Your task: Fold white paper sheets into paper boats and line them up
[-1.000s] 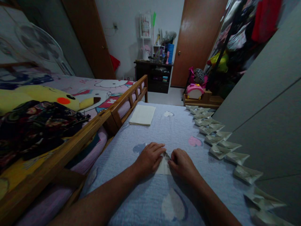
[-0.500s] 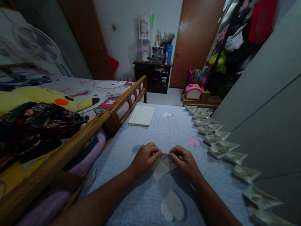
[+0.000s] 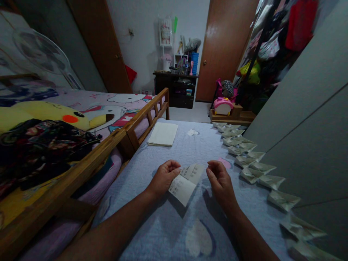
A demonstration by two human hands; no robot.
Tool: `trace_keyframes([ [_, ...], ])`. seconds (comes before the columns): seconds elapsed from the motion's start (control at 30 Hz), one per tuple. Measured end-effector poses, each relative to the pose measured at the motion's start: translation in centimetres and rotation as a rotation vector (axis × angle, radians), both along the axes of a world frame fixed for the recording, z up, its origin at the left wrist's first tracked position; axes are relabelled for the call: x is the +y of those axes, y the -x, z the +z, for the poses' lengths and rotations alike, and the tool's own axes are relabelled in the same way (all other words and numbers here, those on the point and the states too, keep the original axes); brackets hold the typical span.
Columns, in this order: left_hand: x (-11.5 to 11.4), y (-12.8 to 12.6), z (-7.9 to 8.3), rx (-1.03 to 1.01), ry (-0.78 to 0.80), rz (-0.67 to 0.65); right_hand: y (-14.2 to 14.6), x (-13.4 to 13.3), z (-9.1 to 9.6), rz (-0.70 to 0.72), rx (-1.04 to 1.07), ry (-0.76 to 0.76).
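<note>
Pinching a printed paper slip [image 3: 182, 188], seemingly, in the left hand [image 3: 164, 177]; right hand [image 3: 220, 181] empty just beside; folded paper pieces [image 3: 250, 174] lined at two o'clock.

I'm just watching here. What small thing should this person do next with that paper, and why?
Probably the right hand should reach over and take the free edge of the printed paper sheet. Only the left hand seems to hold it, and the right hand is empty beside it. A crease seems to cross the sheet, so pressing it against the quilted bedcover looks sensible.
</note>
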State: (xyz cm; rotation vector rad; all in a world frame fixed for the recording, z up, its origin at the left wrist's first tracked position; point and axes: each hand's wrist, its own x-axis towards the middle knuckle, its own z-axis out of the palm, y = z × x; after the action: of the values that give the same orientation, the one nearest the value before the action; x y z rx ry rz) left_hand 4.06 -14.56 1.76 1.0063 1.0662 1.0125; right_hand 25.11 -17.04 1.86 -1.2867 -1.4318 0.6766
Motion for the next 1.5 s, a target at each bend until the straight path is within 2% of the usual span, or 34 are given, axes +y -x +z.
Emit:
trace_keyframes([
  [0.1,-0.1,-0.3,-0.4,0.020,-0.027,0.096,0.3,-0.7,0.2,0.003,-0.193,-0.179],
  [0.2,-0.3,-0.5,-0.5,0.050,-0.058,0.134,0.9,-1.5,0.3,0.110,-0.407,-0.303],
  [0.33,-0.3,-0.6,-0.4,0.002,0.019,0.088,2.1,-2.1,0.0,0.246,-0.693,-0.274],
  [0.5,-0.2,-0.7,-0.1,-0.015,0.089,0.060,2.7,-1.8,-0.8,0.188,-0.847,-0.332],
  [0.67,-0.3,-0.4,0.1,0.089,-0.016,-0.064,1.9,-1.2,-1.1,0.053,-0.856,-0.378],
  [0.77,-0.3,-0.1,-0.1,0.187,-0.101,-0.151,1.5,-1.2,-1.2,0.041,-0.874,-0.355],
  [0.83,-0.3,0.1,-0.4,0.280,-0.182,-0.145,1.5,-1.3,-1.2,0.049,-0.875,-0.320],
  [0.93,-0.2,0.1,-0.9,0.415,-0.288,-0.110,1.9,-1.6,-1.1,0.118,-0.857,-0.295],
  [1.13,-0.2,0.1,-1.1,0.535,-0.348,-0.148,2.7,-2.0,-0.8,0.367,-0.840,-0.236],
  [1.33,-0.3,1.0,-1.2,0.747,-0.524,-0.284,2.7,-1.9,-0.9,0.410,-0.725,-0.089],
  [1.5,-0.2,1.3,-1.1,0.833,-0.554,-0.322,2.7,-1.7,-1.3,0.394,-0.580,-0.008],
])
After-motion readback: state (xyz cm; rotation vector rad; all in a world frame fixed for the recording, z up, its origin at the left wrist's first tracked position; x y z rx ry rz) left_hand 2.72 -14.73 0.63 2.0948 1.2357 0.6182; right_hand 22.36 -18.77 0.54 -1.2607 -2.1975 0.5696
